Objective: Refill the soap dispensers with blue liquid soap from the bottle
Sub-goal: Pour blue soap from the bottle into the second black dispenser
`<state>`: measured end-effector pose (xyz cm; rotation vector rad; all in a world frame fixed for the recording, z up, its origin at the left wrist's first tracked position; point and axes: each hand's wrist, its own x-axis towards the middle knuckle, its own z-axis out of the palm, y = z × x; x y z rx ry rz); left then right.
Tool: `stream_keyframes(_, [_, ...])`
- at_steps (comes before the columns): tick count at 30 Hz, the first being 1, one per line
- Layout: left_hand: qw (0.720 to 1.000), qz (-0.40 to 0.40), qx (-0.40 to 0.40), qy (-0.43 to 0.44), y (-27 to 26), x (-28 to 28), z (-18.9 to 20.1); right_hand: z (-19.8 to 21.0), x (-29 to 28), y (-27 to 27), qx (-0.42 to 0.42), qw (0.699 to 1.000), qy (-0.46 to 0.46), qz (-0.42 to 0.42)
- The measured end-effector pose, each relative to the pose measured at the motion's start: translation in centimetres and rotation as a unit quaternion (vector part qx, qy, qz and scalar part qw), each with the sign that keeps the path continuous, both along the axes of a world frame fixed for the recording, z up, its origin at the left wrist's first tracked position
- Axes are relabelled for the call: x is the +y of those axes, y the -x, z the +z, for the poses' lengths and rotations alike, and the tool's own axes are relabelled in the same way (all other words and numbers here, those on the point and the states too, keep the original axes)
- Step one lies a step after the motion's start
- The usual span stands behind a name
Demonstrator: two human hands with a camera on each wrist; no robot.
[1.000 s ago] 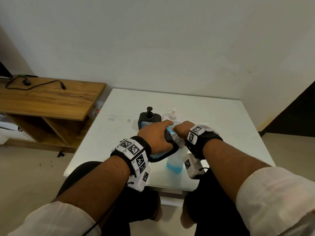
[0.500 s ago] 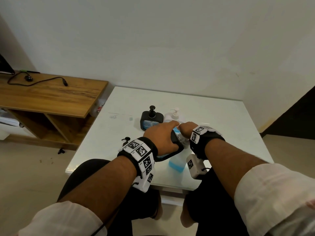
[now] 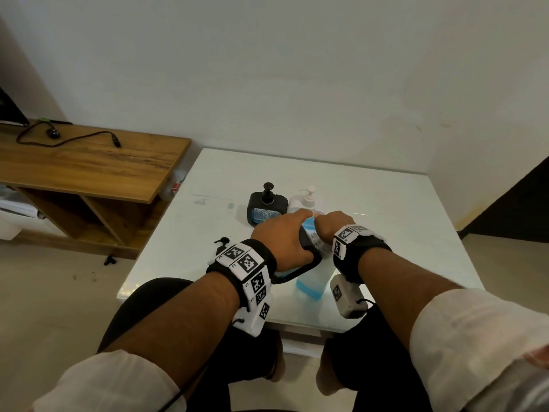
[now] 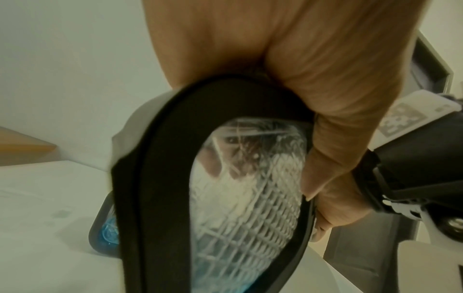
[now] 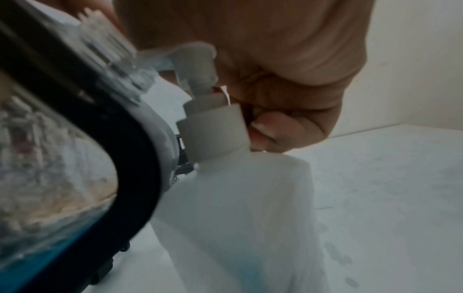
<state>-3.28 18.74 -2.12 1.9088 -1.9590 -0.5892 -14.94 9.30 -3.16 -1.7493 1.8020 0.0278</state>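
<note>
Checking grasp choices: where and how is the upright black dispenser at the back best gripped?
Grip the black dispenser round its squat body, probably from the near left: the white pump bottle stands close on its right; the slim pump on top gives little hold.

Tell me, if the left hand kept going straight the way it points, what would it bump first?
Probably the white pump bottle standing just past the left hand, which grips a black-framed clear dispenser. Depth is hard to judge from above.
</note>
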Motion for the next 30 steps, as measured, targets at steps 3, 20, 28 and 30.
stream_keyframes(3, [1.0,0.0,-0.008,-0.003,-0.1,-0.1,0.0,-0.3,0.1,0.1,-0.003,1.0,0.005,-0.015])
stream_keyframes(20, [1.0,0.014,-0.006,-0.012,0.4,-0.2,0.2,-0.6,0.2,0.5,-0.02,0.999,0.016,-0.037])
stream_keyframes(28, [1.0,0.01,-0.016,0.0,0.9,0.0,0.6,-0.6,-0.1,0.4,-0.063,0.997,-0.014,-0.046])
stream_keyframes(30, [1.0,0.015,-0.014,0.004,0.9,0.0,0.7,-0.5,-0.1,0.4,-0.057,0.997,-0.007,-0.05])
